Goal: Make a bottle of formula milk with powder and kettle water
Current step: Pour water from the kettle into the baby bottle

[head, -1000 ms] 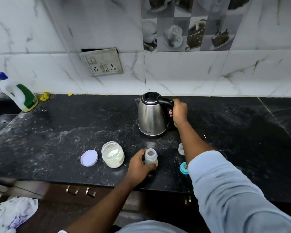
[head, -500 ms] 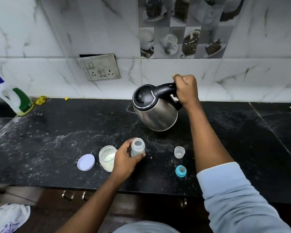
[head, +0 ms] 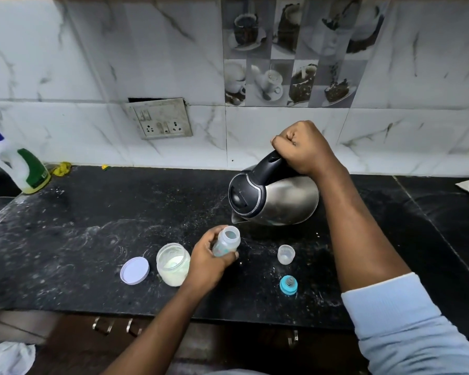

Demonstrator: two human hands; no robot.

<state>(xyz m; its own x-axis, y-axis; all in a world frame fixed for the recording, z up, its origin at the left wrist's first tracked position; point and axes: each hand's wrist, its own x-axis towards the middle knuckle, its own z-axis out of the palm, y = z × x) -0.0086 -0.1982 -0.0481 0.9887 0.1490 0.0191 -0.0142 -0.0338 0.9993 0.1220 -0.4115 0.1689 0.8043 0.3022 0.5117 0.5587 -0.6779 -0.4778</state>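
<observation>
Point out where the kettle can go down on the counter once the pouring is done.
Bare counter lies right of the right forearm, up to the seam. Another wide patch runs between the detergent bottle and the kettle. The front is crowded: lid, powder jar, baby bottle, clear cap, teal teat ring.

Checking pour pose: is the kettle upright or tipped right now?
Tipped. The kettle is held off the counter by the right hand, lid facing the camera, spout angled down just above the open bottle in the left hand.
</observation>
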